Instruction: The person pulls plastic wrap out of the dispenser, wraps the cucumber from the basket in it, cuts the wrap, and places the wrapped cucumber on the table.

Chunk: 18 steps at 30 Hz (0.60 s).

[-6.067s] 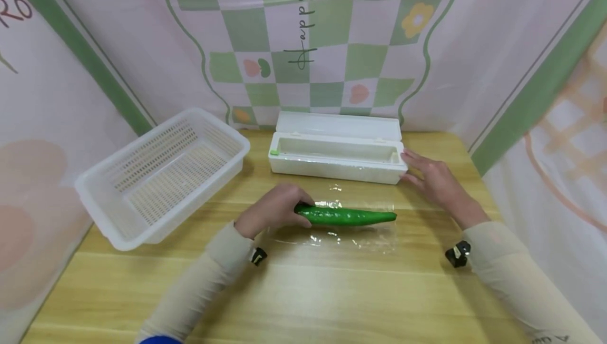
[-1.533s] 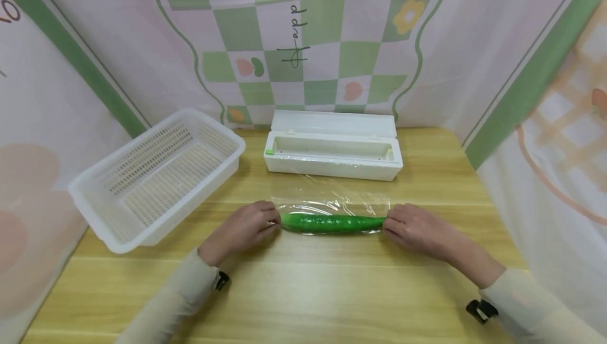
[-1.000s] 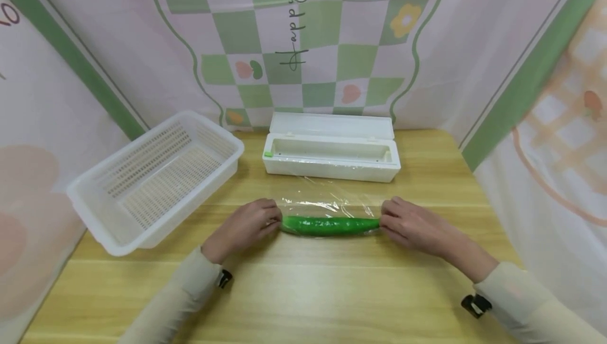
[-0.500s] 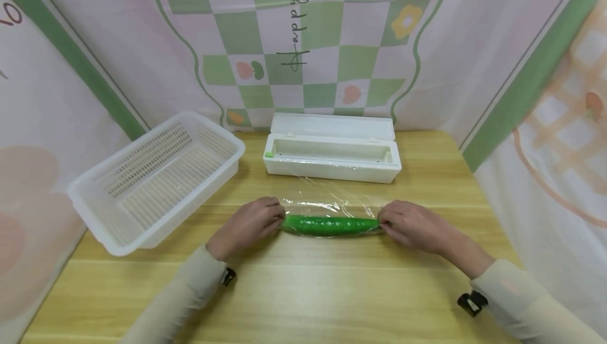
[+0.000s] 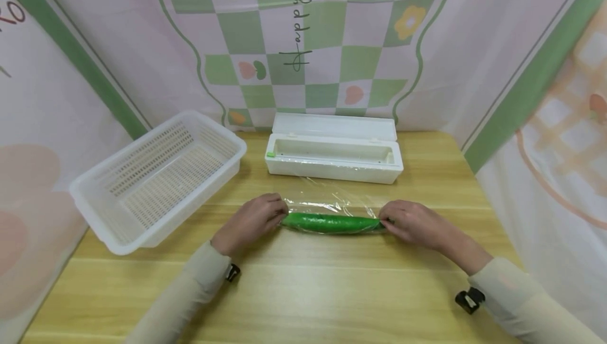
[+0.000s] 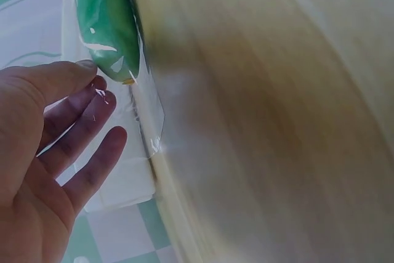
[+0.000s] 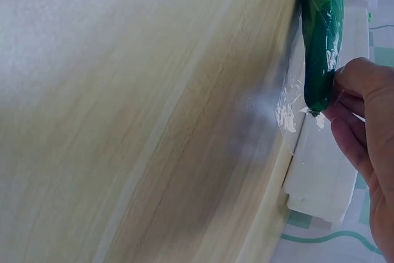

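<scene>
A green cucumber (image 5: 332, 223) lies crosswise on the table, with clear cling film (image 5: 322, 206) over it. The film stretches back from the cucumber to the front of a white cling film box (image 5: 334, 171), whose lid is raised. At the cucumber's left end my left hand (image 5: 251, 223) pinches the film between thumb and index finger; the other fingers are spread in the left wrist view, beside the film-covered cucumber (image 6: 108, 23). My right hand (image 5: 414, 224) pinches film at the other end, its thumb against the side of the cucumber (image 7: 323, 35) near the tip.
A white slotted basket (image 5: 166, 180) stands at the left of the wooden table (image 5: 313, 302). A small green piece (image 5: 271, 154) sits on the left end of the box. A patterned cloth (image 5: 303, 43) hangs behind the table.
Earlier my left hand held the cucumber on the spread film and my right hand touched the box. Both hands then took the two ends, film came over the cucumber, and it has since shifted slightly.
</scene>
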Each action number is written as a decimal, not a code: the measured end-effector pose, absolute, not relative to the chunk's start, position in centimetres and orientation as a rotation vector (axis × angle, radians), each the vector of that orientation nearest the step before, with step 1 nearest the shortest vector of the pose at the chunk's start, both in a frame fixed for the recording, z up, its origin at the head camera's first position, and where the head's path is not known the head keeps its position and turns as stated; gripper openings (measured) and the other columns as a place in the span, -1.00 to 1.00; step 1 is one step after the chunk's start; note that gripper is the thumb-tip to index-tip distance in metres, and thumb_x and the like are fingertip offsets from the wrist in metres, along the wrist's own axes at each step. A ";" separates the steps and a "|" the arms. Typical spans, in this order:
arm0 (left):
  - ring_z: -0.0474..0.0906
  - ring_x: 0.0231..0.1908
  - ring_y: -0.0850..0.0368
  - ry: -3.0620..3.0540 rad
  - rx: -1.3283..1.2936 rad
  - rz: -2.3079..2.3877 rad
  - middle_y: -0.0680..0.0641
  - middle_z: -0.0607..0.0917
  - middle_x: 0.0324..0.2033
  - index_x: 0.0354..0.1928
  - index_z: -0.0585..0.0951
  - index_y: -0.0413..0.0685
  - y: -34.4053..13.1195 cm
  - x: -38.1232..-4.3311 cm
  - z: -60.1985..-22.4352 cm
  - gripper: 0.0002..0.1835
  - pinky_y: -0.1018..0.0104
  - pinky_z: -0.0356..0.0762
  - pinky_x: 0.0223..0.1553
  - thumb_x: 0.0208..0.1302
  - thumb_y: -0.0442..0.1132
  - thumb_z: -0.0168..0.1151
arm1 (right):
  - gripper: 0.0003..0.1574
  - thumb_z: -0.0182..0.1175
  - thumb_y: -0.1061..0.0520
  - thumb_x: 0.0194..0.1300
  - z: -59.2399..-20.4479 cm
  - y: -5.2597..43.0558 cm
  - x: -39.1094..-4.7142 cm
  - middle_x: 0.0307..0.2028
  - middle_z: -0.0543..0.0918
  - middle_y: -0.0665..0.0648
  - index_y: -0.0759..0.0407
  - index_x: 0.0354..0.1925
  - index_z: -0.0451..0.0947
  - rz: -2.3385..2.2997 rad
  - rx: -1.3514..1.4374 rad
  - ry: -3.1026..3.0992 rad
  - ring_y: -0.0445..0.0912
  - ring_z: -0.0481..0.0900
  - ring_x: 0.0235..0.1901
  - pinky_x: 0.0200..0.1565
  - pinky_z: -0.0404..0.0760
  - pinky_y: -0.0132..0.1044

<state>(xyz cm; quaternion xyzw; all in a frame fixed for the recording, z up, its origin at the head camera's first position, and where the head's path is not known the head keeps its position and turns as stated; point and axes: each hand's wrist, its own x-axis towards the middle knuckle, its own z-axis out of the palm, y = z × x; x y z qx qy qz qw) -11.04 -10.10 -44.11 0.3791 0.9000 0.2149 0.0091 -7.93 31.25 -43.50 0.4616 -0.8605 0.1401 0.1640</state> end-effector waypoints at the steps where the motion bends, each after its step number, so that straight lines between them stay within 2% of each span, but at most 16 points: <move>1: 0.69 -0.10 0.20 2.820 1.193 0.674 0.05 0.76 -0.11 -0.07 0.76 0.00 -10.1 -11.1 -44.2 -0.90 0.29 0.75 0.02 0.45 -0.29 0.35 | -0.64 0.56 0.39 -0.07 -43.5 31.3 -8.0 -0.26 0.80 0.06 0.15 -0.27 0.70 0.402 1.313 -2.457 -0.10 0.78 -0.27 -0.23 0.83 -0.25; 7: 0.63 0.06 0.09 2.912 1.214 0.682 -0.01 0.69 0.00 0.01 0.74 -0.05 -9.8 -11.4 -44.6 -0.81 0.22 0.70 0.16 0.41 -0.30 0.39 | -0.66 0.54 0.40 -0.03 -43.6 31.2 -8.0 -0.25 0.80 0.05 0.14 -0.26 0.71 0.413 1.300 -2.494 -0.10 0.78 -0.26 -0.22 0.83 -0.25; 13: 0.68 -0.05 0.12 2.902 1.196 0.734 0.01 0.75 -0.12 -0.07 0.74 -0.06 -9.4 -11.5 -44.6 -0.87 0.23 0.73 0.08 0.38 -0.34 0.40 | -0.67 0.52 0.39 0.04 -43.8 31.2 -8.1 -0.24 0.80 0.04 0.12 -0.24 0.70 0.422 1.273 -2.549 -0.11 0.77 -0.25 -0.20 0.83 -0.23; 18: 0.73 -0.03 0.11 2.859 1.202 0.722 0.00 0.79 -0.08 -0.01 0.76 -0.06 -9.2 -11.2 -44.8 -0.85 0.19 0.73 0.14 0.50 -0.28 0.28 | -0.69 0.50 0.40 0.09 -43.9 31.2 -8.2 -0.22 0.80 0.04 0.11 -0.22 0.71 0.450 1.253 -2.582 -0.10 0.78 -0.23 -0.18 0.83 -0.22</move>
